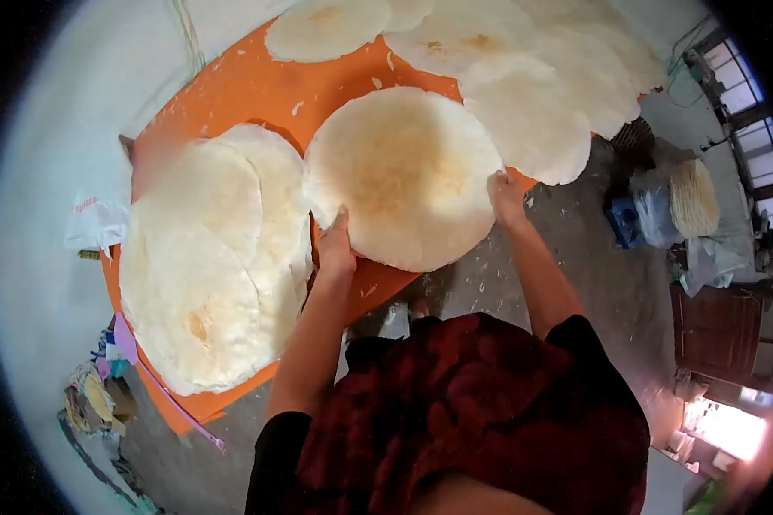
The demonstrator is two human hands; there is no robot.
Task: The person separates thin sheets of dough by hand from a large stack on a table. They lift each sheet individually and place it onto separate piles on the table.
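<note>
Flatbread (404, 176) held at both sides.
Arms stretched forward, our left hand (336, 249) and right hand (506, 199) grip its opposite edges.

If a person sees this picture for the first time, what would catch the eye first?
The eye goes first to the large round flatbread in the middle, gripped at its near edge by the left hand and at its right edge by the right hand. It is over a bright orange surface, with a pile of flatbreads on the left and more flatbreads spread along the far side.
</note>
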